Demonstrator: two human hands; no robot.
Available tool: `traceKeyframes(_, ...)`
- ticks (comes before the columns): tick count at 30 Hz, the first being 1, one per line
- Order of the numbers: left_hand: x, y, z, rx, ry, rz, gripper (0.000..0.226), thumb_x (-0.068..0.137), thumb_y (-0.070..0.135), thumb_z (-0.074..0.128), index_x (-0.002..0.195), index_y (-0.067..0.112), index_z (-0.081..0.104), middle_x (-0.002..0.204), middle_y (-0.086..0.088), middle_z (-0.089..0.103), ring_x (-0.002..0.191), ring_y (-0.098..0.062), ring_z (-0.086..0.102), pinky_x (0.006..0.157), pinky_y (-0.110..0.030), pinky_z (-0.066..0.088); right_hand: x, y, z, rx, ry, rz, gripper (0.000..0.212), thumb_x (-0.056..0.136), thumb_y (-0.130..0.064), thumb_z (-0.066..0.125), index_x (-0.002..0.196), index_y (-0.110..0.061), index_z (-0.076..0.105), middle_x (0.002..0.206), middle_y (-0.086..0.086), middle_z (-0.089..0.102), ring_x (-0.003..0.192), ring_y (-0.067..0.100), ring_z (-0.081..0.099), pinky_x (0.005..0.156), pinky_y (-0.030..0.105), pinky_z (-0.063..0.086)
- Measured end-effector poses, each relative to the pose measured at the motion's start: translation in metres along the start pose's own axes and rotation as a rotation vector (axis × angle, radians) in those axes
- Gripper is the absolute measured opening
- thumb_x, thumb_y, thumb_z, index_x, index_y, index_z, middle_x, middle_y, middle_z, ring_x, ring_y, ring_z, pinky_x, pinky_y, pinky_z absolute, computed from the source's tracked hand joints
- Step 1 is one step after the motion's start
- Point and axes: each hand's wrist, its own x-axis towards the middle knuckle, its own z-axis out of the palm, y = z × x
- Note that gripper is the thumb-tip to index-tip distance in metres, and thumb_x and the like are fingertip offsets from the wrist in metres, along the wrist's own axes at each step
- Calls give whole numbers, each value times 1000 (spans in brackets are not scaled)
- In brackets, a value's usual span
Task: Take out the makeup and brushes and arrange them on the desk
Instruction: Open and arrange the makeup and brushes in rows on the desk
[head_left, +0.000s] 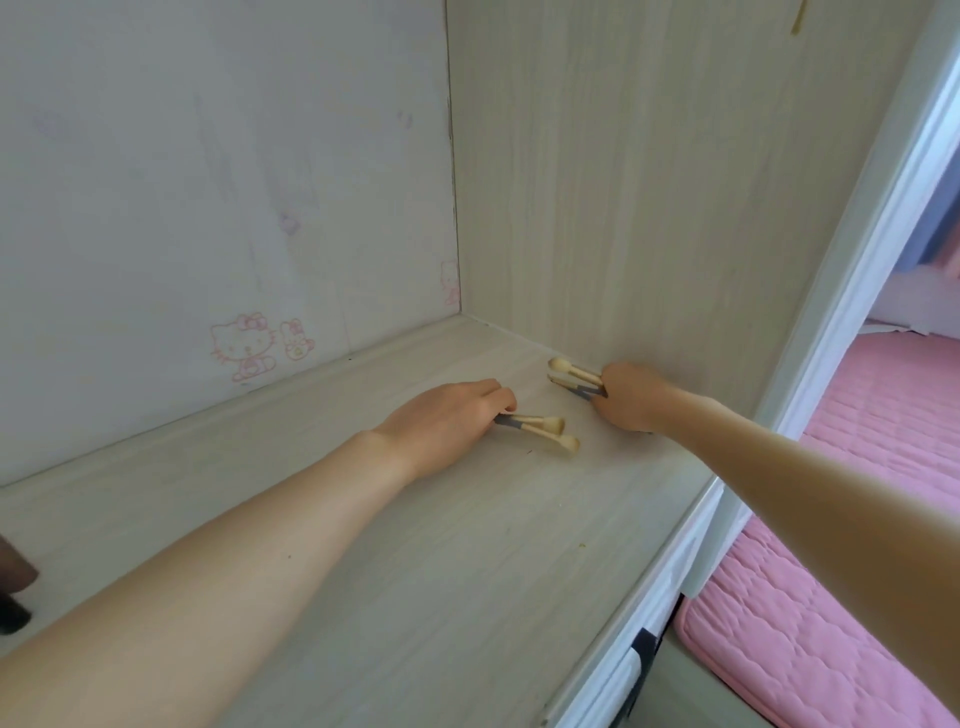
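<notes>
My left hand (447, 421) lies low on the pale wood desk (415, 545), its fingers curled round a small bunch of makeup brushes (545, 432) with cream bristle tips and grey ferrules pointing right. My right hand (631, 397) grips a second bunch of brushes (571, 376) near the desk's far right corner, against the side panel; their cream tips point left. Both bunches rest on or just above the desk surface, a short gap apart. The brush handles are hidden inside my fists.
A wood-grain side panel (649, 182) closes the desk on the right, and a white wall with pink cartoon stickers (249, 343) stands behind. A dark object (15, 592) sits at the left edge. A pink quilted bed (857, 519) lies beyond the desk's right edge.
</notes>
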Motion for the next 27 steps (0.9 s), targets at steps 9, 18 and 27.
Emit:
traceKeyframes(9, -39, 6, -18, 58, -17, -48, 29, 100, 14, 43, 122, 20, 61, 111, -3, 53, 96, -25, 58, 80, -40, 47, -36, -9, -9, -48, -74, -7, 20, 91, -33, 46, 84, -15, 46, 76, 3, 47, 63, 20, 51, 58, 28, 43)
traceKeyframes(18, -88, 23, -54, -211, 180, -205, 23, 94, 6, 53, 113, 11, 66, 100, -2, 57, 92, -20, 58, 85, -31, 44, -82, -42, -32, 482, 62, 0, 16, 91, -21, 42, 87, -8, 50, 71, 7, 60, 53, 18, 50, 40, 21, 35)
traceKeyframes(27, -166, 49, -90, -483, 309, -450, 23, 95, 8, 52, 106, 21, 68, 90, 5, 71, 84, -10, 65, 80, -23, 49, -153, -102, -42, 934, -3, -172, 14, 94, -14, 36, 82, -9, 42, 58, 4, 43, 44, 15, 36, 39, 23, 31)
